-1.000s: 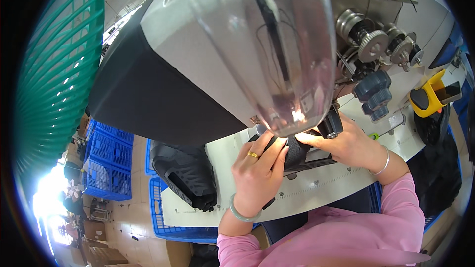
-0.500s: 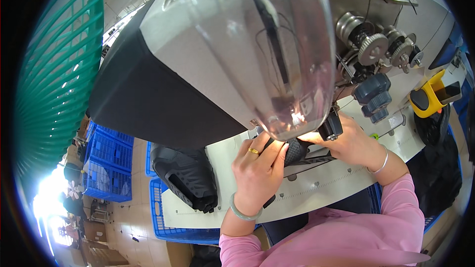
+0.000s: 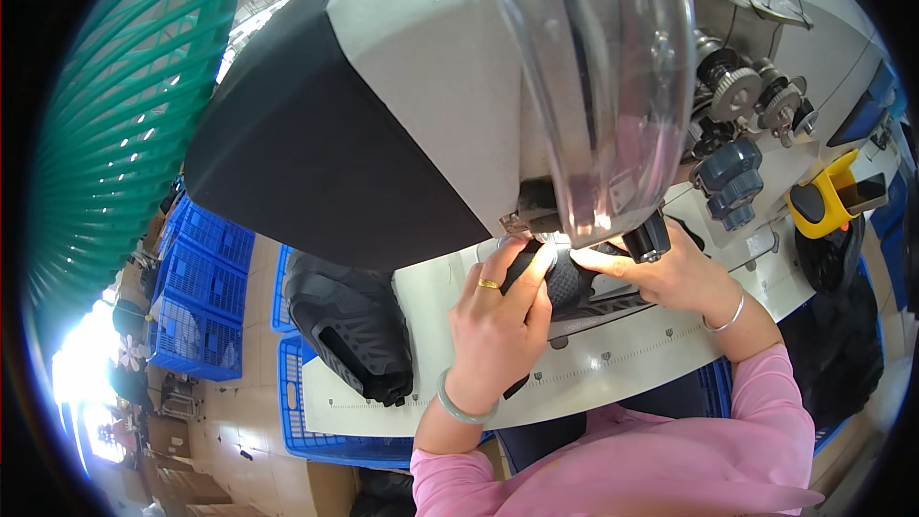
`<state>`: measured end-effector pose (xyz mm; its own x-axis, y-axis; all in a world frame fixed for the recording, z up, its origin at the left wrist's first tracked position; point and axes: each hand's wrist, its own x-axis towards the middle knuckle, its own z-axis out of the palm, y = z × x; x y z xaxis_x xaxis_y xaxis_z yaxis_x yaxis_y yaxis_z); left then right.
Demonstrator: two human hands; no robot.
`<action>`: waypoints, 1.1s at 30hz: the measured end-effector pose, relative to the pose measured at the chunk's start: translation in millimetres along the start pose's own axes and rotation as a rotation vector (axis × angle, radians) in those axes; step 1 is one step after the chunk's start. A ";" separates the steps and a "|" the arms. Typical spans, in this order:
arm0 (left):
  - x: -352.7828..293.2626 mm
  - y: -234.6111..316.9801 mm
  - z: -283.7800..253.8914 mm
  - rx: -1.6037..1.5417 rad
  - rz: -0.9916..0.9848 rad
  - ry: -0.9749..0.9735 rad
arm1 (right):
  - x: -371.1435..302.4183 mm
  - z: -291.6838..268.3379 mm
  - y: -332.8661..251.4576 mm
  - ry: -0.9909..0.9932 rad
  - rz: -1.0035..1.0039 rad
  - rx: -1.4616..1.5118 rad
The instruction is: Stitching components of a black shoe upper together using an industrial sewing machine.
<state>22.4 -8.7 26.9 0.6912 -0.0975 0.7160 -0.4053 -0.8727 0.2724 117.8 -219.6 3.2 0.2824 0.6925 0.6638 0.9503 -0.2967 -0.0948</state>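
A black textured shoe upper point(image 3: 572, 289) lies under the head of a sewing machine point(image 3: 431, 77), beside the lit needle area. My left hand point(image 3: 500, 321), with a ring and a pale bangle, grips its left side, fingertips close to the needle area. My right hand point(image 3: 678, 273), wearing a silver bracelet, holds the far right part, the index finger pointing in toward the left fingertips. The clear guard point(image 3: 613, 115) and a black fitting point(image 3: 648, 237) hide the needle and part of the right fingers. More black shoe uppers point(image 3: 349, 325) sit on the table's left end.
The white table point(image 3: 459, 402) has a ruled front edge. Blue crates point(image 3: 196, 335) stand at the left, below a green fan guard point(image 3: 124, 134). Thread tension knobs point(image 3: 737, 91), a yellow holder point(image 3: 823, 196) and black material point(image 3: 833, 345) are at the right.
The view has shifted, so the machine head appears further right. My hands stay on the shoe upper with only a slight shift; more of the upper and the needle area shows.
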 end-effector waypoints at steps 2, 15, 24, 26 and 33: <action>1.6 -3.2 -2.9 -0.031 0.006 0.009 | 1.0 -0.9 1.3 -0.018 -0.006 0.011; -1.5 -18.4 -11.2 -0.101 0.068 -0.117 | -2.8 10.5 2.5 0.016 0.032 -0.006; -0.7 -21.8 -3.9 -0.034 0.105 -0.068 | -1.9 16.7 7.5 0.088 0.003 -0.111; -0.3 -22.1 -1.6 -0.006 0.123 -0.048 | -3.8 20.3 9.7 0.078 0.038 -0.107; -2.9 -16.6 2.9 0.128 0.126 -0.031 | 6.7 11.4 7.6 0.152 -0.037 -0.202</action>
<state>28.8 4.7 18.4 0.6586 -0.2233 0.7186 -0.4119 -0.9062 0.0959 128.5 -209.8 -1.4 0.2108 0.6032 0.7692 0.9098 -0.4088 0.0713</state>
